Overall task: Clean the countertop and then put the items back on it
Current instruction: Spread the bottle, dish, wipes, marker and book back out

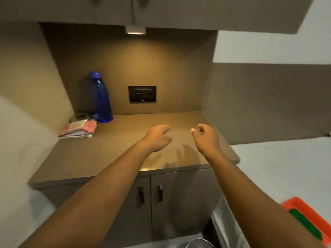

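Observation:
A brown countertop [107,154] fills the middle of the head view. A tall blue bottle [102,99] with a blue cap stands upright in its back left corner. Beside the bottle lies a folded pink and white cloth [78,130], with a small dark shiny object [82,115] behind it. My left hand [157,137] hovers over the counter's middle, fingers loosely curled and holding nothing. A little to its right, my right hand [206,138] is also empty with fingers apart. Both hands are well right of the bottle and cloth.
A black socket panel [142,93] sits in the back wall, under a small light [135,30] and upper cabinets. Below the counter are two cabinet doors with dark handles [150,193]. An orange and green object [309,222] is at lower right, and a metal rim [198,243] shows at the bottom.

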